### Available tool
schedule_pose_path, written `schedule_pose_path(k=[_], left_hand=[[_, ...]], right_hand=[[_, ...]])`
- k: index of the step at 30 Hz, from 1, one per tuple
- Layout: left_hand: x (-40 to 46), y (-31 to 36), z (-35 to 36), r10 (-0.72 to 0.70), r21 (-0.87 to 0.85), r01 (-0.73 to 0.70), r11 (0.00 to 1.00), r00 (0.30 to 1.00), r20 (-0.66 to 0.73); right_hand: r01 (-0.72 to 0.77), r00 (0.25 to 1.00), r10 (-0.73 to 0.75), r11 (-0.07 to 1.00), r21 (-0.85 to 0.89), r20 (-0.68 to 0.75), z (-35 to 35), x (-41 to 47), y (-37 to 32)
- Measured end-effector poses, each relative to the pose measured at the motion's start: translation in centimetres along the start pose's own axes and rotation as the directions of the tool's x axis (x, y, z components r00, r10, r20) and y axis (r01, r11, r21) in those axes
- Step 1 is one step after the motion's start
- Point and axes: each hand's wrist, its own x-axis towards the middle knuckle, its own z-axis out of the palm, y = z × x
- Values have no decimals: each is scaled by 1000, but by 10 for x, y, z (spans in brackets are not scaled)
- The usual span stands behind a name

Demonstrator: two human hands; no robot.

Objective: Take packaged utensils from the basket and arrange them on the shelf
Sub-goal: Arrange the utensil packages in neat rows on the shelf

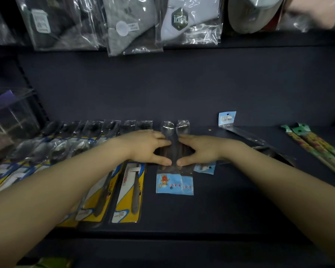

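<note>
Dark, matte navy shelf (230, 200) runs across the view, with a back panel of the same flat colour. Above it hang glossy clear bags of socks (186, 22); one white pair carries a dark hexagon label with Chinese characters.

At the middle of the shelf lie two spoon packs (174, 167) side by side, touching: crinkly clear sleeves with shiny round metal bowls at the far end and pale blue printed cards at the near end, one showing a small red cartoon figure. The left hand (149, 147) and right hand (199, 149) lie on these packs, one from each side, fingers fairly straight and pointing inward, thumbs nearly meeting over the handles; they press rather than grasp.

Left of them, a row of longer cutlery packs (128, 192) on yellow, white and blue cards overlaps, with more dark-bowled spoons in sleeves behind; the print is too blurred to read. To the right, a slim dark pack (240, 135) with a blue barcode header lies at a slant, and further right, chopsticks (315, 146) in flowery wrap with green tops.
</note>
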Motion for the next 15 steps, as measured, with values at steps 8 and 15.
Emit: schedule_pose_path(k=[8,15], left_hand=[[-4,0,3,-31,-65,35,997,997,68],[-2,0,4,-77,-110,84,990,994,72]], right_hand=[[3,999,-4,1000,27,33,5,-1,3],[28,999,-25,995,92,-41,8,6,-1]])
